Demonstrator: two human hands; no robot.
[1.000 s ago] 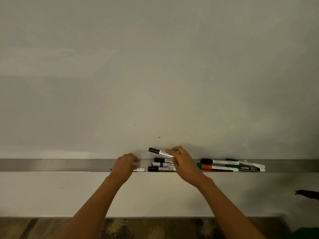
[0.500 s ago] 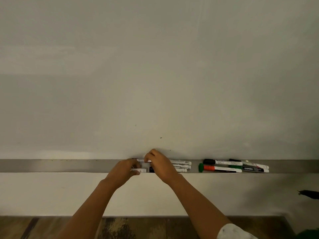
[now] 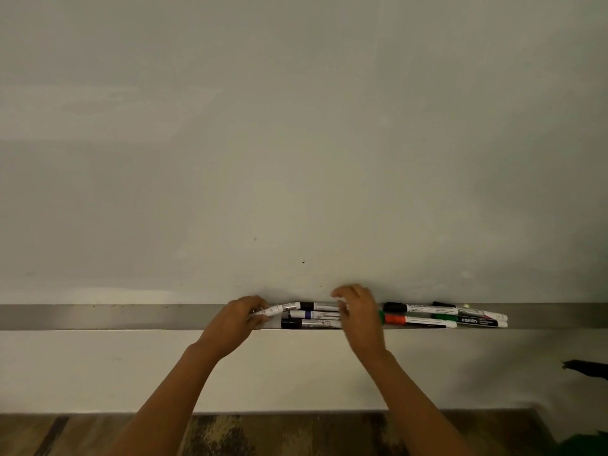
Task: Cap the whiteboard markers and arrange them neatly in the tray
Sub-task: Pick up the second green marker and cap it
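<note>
A long metal tray (image 3: 115, 316) runs under the whiteboard (image 3: 296, 143). My left hand (image 3: 238, 319) grips a white marker (image 3: 274, 310) that tilts up to the right. Three markers lie stacked between my hands: a black-capped one (image 3: 317, 306) at the back, a blue-banded one (image 3: 312, 314) in the middle, and a black-capped one (image 3: 306, 323) in front. My right hand (image 3: 360, 312) rests on their right ends, fingers curled over them. To the right lies a group of black, red and green markers (image 3: 441, 317).
The wall below the tray is white (image 3: 98, 366), with wood-pattern floor (image 3: 263, 436) beneath. A dark object (image 3: 589, 368) pokes in at the right edge.
My right hand set the black-capped marker down with the others, then slid right to their ends. My left hand now holds a white marker tilted upward.
</note>
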